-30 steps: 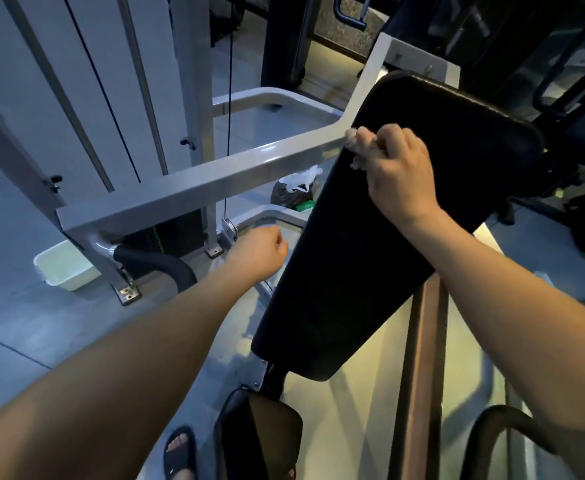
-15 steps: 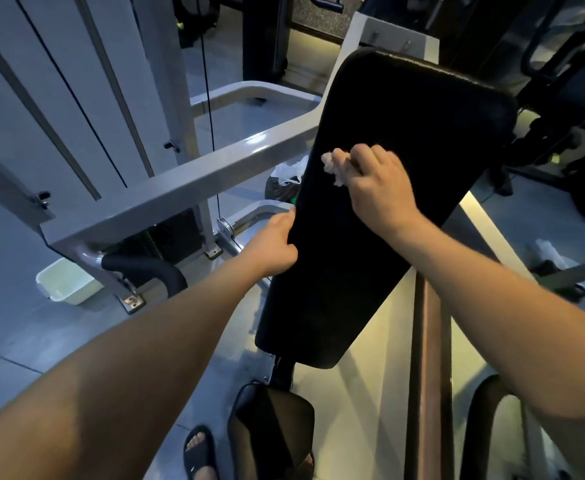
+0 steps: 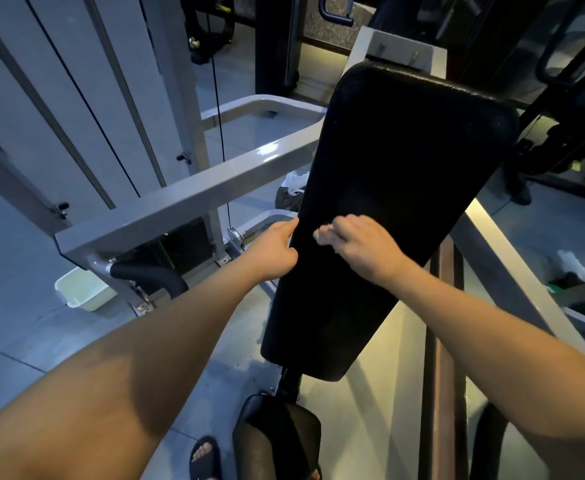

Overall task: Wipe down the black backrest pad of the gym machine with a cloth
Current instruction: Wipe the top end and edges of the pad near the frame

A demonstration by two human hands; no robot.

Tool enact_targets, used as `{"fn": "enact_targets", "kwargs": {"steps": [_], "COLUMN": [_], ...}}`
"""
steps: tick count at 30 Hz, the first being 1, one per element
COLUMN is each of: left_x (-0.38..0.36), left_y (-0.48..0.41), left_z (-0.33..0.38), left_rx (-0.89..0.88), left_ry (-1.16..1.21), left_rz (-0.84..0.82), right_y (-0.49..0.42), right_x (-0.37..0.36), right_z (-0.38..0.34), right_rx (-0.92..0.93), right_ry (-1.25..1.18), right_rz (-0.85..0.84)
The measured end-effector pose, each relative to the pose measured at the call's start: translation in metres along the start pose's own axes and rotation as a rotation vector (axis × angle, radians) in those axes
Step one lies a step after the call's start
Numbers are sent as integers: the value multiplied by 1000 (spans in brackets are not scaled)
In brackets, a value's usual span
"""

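The long black backrest pad (image 3: 401, 161) slopes from upper right down to the centre of the head view. My right hand (image 3: 363, 247) presses a small white cloth (image 3: 322, 234) against the pad's middle, near its left side; only a bit of cloth shows past my fingers. My left hand (image 3: 277, 249) grips the pad's left edge beside it, thumb on the face.
A grey steel frame bar (image 3: 187, 199) runs left of the pad, with a black-foam handle (image 3: 145, 275) below it. A pale plastic tub (image 3: 81, 292) sits on the floor at left. The black seat (image 3: 277, 441) and a sandalled foot (image 3: 204, 455) are below. A brown rail (image 3: 443, 341) runs at right.
My right hand has slid the cloth down the pad from near its top left edge to its middle. My left hand came up from the left and took hold of the pad's edge.
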State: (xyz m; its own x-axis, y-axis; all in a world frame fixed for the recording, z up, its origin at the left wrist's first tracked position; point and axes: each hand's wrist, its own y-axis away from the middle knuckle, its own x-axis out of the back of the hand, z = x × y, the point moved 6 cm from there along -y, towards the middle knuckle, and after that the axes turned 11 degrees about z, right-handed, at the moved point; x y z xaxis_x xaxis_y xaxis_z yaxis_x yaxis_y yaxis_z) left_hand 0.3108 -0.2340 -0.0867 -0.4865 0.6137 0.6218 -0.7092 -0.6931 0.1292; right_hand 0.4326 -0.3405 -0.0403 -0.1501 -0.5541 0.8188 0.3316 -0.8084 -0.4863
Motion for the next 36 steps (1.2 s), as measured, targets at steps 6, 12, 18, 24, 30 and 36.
{"fn": "enact_targets", "kwargs": {"steps": [6, 12, 18, 24, 30, 36], "left_x": [29, 31, 29, 30, 47, 84], "left_y": [-3, -9, -11, -5, -7, -25], "left_z": [50, 77, 80, 79, 91, 155], "left_rx": [-136, -246, -220, -196, -207, -284], "left_ry": [66, -135, -219, -219, -225, -98], "left_rz": [147, 210, 161, 94, 173, 371], "right_y": [-64, -33, -24, -32, 0, -28], "right_x": [107, 72, 76, 88, 56, 168], "right_z": [109, 88, 74, 93, 61, 156], "right_rx": [-223, -375, -15, -407, -248, -724], "right_ry": [256, 118, 141, 126, 42, 303], "right_rz": [363, 212, 49, 304, 72, 363]}}
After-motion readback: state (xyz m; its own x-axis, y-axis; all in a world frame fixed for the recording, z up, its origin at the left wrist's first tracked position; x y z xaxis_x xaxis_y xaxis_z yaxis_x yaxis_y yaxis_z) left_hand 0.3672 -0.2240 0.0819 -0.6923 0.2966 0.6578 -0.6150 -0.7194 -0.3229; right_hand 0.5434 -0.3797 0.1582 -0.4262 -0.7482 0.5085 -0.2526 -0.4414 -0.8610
